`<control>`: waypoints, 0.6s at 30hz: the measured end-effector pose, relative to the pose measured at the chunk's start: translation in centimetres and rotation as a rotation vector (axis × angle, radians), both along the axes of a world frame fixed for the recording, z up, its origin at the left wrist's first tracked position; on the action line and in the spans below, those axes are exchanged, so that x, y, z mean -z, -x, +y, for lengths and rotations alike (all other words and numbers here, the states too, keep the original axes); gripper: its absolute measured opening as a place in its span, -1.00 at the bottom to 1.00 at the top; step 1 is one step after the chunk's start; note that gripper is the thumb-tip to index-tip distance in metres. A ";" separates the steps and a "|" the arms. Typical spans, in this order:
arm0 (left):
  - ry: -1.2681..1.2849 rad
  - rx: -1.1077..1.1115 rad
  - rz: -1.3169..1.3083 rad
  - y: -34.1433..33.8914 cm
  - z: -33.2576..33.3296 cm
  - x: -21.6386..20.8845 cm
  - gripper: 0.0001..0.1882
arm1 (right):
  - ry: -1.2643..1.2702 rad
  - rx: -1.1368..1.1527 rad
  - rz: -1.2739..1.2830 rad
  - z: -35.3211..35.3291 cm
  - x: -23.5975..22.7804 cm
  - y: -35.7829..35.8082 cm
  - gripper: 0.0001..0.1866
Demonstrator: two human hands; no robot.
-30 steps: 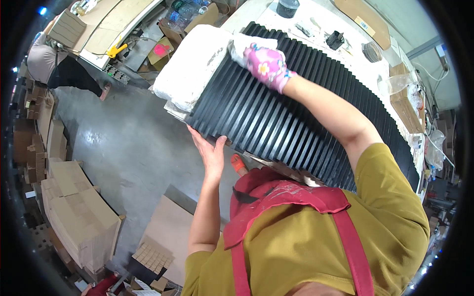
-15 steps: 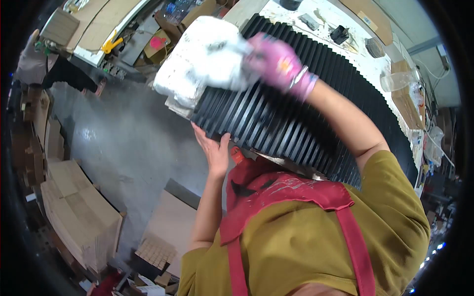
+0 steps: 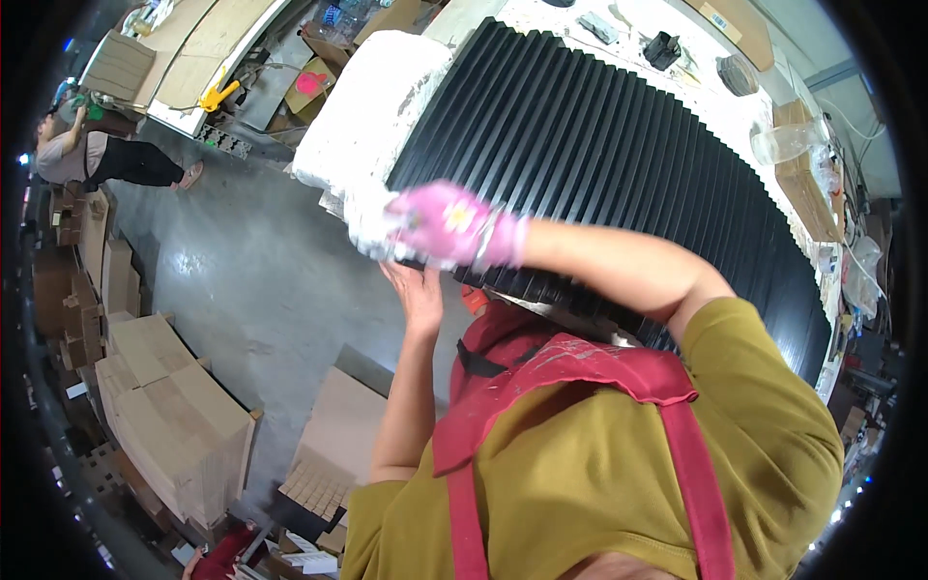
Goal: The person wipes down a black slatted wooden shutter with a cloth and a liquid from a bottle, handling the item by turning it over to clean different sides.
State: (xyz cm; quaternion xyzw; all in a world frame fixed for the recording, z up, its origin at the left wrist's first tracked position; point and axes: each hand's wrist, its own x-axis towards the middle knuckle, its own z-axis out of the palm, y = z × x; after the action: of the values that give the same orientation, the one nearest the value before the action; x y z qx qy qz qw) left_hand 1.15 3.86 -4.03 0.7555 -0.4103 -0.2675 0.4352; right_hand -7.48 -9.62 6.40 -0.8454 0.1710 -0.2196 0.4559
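Passage exists above the black strips point(image 3: 599, 145). White bundle point(image 3: 362, 106) obstructs table point(image 3: 527, 12) at left edge; black container point(image 3: 662, 50), its far side.

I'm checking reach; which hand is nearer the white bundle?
Right. The right hand, holding a white cloth, is by the near end of the white bundle; the left hand is farther, at the edge of the black strips.

OK, you've got gd light, bright thru the middle; the white bundle point(image 3: 362, 106) is nearly blown out. Glare patch on the grey floor point(image 3: 266, 304), soft sheen along your black strips point(image 3: 580, 155). Your R hand point(image 3: 449, 224) is motion-blurred; L hand point(image 3: 418, 298) reads sharper. Fisheye bends edges approx everywhere outward, corners go blk, bluish specks point(image 3: 24, 159) dot the rim.
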 end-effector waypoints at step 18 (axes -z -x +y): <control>0.201 -0.141 0.068 0.8 -0.9 -3.7 -0.18 | 0.552 0.002 0.004 -5.2 -3.5 4.1 -0.67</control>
State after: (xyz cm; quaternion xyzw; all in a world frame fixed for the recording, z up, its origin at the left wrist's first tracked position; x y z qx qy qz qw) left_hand 0.34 3.00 -0.28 0.7254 -0.3660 -0.2192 0.5401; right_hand -11.57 -14.79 9.88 -0.9380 0.1063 -0.2566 0.2076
